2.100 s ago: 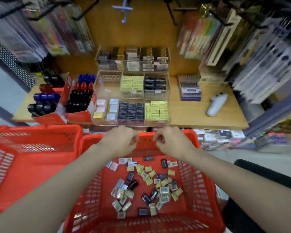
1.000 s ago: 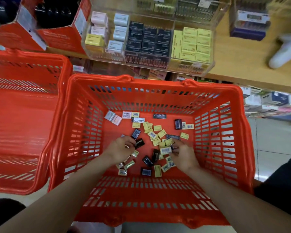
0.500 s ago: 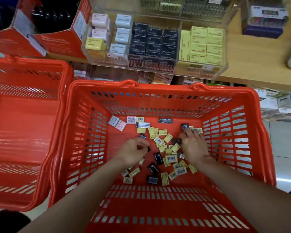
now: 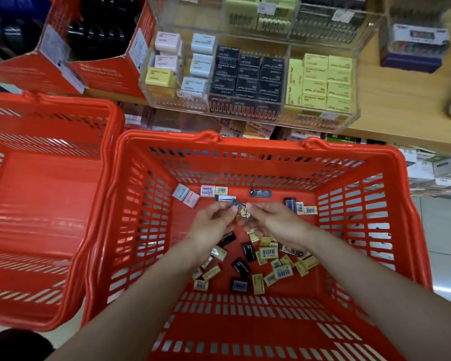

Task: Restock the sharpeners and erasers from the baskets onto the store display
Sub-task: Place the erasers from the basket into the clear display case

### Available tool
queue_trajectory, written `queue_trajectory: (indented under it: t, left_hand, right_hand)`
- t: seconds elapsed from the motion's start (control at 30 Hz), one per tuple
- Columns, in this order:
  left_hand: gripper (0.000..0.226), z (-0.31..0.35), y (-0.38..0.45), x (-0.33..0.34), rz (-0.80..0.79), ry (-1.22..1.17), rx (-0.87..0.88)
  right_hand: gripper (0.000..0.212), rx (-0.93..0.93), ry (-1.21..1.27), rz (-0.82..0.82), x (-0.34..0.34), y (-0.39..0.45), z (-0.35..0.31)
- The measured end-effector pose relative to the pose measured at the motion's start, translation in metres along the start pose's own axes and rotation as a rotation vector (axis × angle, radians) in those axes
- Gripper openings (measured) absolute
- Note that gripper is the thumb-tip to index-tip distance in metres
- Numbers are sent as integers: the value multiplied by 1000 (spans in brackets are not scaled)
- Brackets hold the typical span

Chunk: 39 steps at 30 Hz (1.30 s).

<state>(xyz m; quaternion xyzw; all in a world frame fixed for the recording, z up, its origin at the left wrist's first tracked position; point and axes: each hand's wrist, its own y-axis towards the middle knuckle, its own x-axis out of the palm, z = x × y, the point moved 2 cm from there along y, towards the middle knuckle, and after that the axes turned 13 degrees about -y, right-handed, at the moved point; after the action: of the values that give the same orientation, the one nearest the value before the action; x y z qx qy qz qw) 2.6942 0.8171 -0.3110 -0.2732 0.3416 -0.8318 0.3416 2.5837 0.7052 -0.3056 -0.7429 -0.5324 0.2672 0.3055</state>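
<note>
Both hands meet above the middle of the red basket [image 4: 245, 142], probably so that pieces picked from the floor of it can be gathered into one small batch before the trip up to the display. The left hand [image 4: 211, 225] has its fingers curled round small wrapped pieces [image 4: 238, 211], dark and gold, and the right hand [image 4: 276, 220] pinches the same cluster from the other side; how many pieces they hold cannot be told.

Below the hands, loose erasers [image 4: 270, 252] lie scattered on the basket floor: yellow ones, black ones, several turned barcode-up, with a few pale pink and grey ones near the far wall. Which of them are sharpeners is not clear.

A second basket [image 4: 50, 157] stands touching it on the left and shows nothing inside.

Beyond, on the shelf [image 4: 401, 105], the clear display [image 4: 248, 113] holds neat rows by colour: pastel boxes left, black in the middle, yellow right. Sorting by colour looks likely to matter.
</note>
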Motion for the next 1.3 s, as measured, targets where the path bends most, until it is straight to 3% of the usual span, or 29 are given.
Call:
queue_trajectory:
  t: [0.13, 0.23, 0.33, 0.5, 0.67, 0.97, 1.17, 1.3]
  left_hand:
    - [4, 3, 4, -9, 132, -150, -11]
    - [2, 4, 5, -14, 134, -293, -67]
    - [9, 3, 4, -20, 144, -310, -71]
    - [15, -2, 3, -28, 147, -284, -87]
    - [17, -2, -1, -27, 153, -275, -100]
    - [18, 5, -9, -14, 65, -175, -31]
    - [21, 16, -26, -5, 22, -199, 22]
    - [22, 22, -36, -7, -14, -226, 46]
  right_hand:
    - [28, -168, -740, 534, -29, 19, 15]
    - [40, -141, -1136, 476, -30, 34, 37]
    - [42, -68, -1254, 539, -21, 45, 50]
    - [32, 56, -990, 799, -14, 54, 51]
    - [15, 111, -690, 719, -13, 54, 45]
    - [14, -33, 1, 625, 6, -3, 10]
    - [13, -116, 115, 569, 33, -35, -16]
    - [25, -162, 154, 594, 36, -44, -23]
